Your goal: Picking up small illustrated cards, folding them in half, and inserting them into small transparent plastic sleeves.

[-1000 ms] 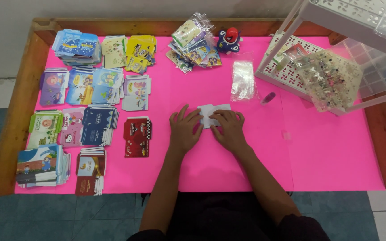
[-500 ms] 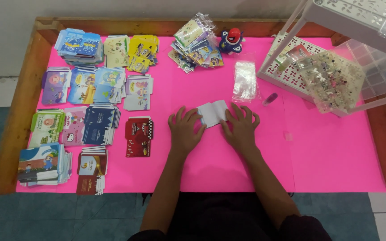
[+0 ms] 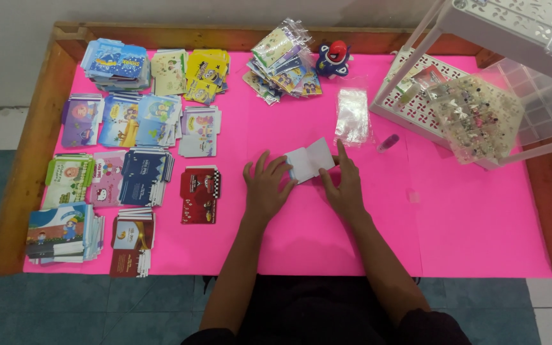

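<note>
A small white paper envelope lies on the pink sheet near the middle of the table. My left hand lies flat with spread fingers at its left edge, fingertips touching it. My right hand presses on its right side, fingers stretched toward the far corner. Neither hand lifts the envelope off the sheet.
Stacks of printed envelopes cover the left half. A pile of packed cards and a small toy figure sit at the back. Clear plastic sleeves lie beyond my right hand. A white rack with a bag of beads stands right.
The white envelope has shifted a little to the right and turned askew. Both hands followed, the right one reaching farther along its right edge.
</note>
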